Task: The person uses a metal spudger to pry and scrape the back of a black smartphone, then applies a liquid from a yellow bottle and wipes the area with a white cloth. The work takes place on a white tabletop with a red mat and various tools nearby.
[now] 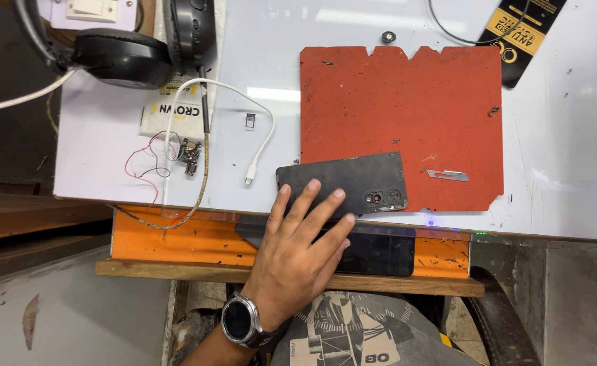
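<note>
A: From the head camera, where does the left hand (297, 247) sit?

B: Flat and spread, its fingers (310, 196) open and gripping nothing, fingertips resting on the near-left part of the black phone back cover (352, 181).

A: And how does the cover lie?

B: Its long axis runs left to right, slightly tilted, camera holes toward the right end. It straddles the white surface (556, 169) and the edge of the red mat (407, 108). A dark phone screen (379, 252) lies nearer the person, partly under the palm.

A: The right hand?

B: Only a sliver of arm shows at the right edge; I cannot tell its state. The left is the nearer one.
</note>
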A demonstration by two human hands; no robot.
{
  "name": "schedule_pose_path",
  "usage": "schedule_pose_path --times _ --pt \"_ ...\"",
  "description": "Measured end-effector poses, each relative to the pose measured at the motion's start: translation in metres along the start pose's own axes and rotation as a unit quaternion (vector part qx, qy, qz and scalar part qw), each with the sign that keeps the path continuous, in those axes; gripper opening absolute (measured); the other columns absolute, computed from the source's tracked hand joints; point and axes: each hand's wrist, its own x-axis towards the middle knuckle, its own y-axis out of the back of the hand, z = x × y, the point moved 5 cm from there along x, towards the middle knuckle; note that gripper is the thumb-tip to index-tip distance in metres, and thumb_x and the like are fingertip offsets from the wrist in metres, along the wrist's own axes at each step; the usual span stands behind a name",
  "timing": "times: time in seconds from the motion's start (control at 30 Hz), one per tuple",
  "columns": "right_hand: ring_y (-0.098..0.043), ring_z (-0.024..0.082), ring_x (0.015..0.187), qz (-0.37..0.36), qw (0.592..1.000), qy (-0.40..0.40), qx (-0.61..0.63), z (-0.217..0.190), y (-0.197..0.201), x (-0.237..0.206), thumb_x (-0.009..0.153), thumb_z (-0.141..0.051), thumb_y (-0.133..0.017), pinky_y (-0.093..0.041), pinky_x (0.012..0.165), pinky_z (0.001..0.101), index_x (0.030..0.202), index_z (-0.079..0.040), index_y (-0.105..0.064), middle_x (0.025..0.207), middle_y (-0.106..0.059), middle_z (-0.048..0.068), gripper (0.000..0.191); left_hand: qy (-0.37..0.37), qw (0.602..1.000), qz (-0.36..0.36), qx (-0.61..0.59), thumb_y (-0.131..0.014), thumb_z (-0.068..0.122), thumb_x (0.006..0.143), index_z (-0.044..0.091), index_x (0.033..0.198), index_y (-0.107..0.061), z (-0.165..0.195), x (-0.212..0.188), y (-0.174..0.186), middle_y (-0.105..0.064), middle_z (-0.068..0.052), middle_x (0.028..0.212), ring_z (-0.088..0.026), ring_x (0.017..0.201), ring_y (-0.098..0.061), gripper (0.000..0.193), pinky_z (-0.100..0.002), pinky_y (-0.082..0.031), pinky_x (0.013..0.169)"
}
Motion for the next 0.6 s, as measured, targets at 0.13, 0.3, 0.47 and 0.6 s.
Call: schedule_pose_path --times 0.13,0.3,0.47,0.6 --pt "-0.075 0.02 0.079 -0.014 0.981 -0.007 0.193 -0.054 -0.004 -0.07 0.091 -0.017 -0.07 -0.064 0.071 0.0334 0.113 0.001 -0.07 0.091 -0.075 0.014 0.029 -0.007 1.0 -0.012 0.019 -0.067 0.04 0.096 0.021 0.142 -0.06 0.002 0.009 -0.01 -0.047 -0.013 0.156 -0.037 0.149 -0.034 0.05 -0.063 -0.019 0.122" --pt "-0.077 0.015 0.069 -0.271 0.891 -0.19 0.311 -0.103 -0.063 -0.133 0.086 -0.015 -0.067 -0.067 0.063 0.0288 0.109 -0.002 -0.073 0.082 -0.078 0.01 0.027 0.001 0.998 -0.035 0.06 -0.062 0.046 0.098 0.027 0.143 -0.059 0.007 0.01 -0.022 -0.045 -0.014 0.157 -0.038 0.149 -0.034 0.049 -0.064 -0.016 0.121" --pt "-0.071 0.011 0.067 -0.253 0.925 -0.15 0.243 -0.124 -0.074 -0.129 0.089 -0.018 -0.071 -0.06 0.063 0.0256 0.11 0.0 -0.074 0.081 -0.077 0.007 0.027 0.005 0.997 -0.049 0.065 -0.061 0.044 0.099 0.028 0.143 -0.059 0.006 0.009 -0.023 -0.044 -0.013 0.157 -0.035 0.15 -0.033 0.047 -0.063 -0.015 0.122" --pt "-0.07 0.01 0.066 -0.25 0.933 -0.163 0.201 -0.13 -0.073 -0.128 0.088 -0.018 -0.071 -0.06 0.06 0.0244 0.111 -0.001 -0.075 0.08 -0.077 0.006 0.029 0.003 0.997 -0.051 0.058 -0.062 0.041 0.099 0.028 0.144 -0.058 0.006 0.01 -0.022 -0.043 -0.012 0.158 -0.035 0.151 -0.031 0.047 -0.062 -0.015 0.123"
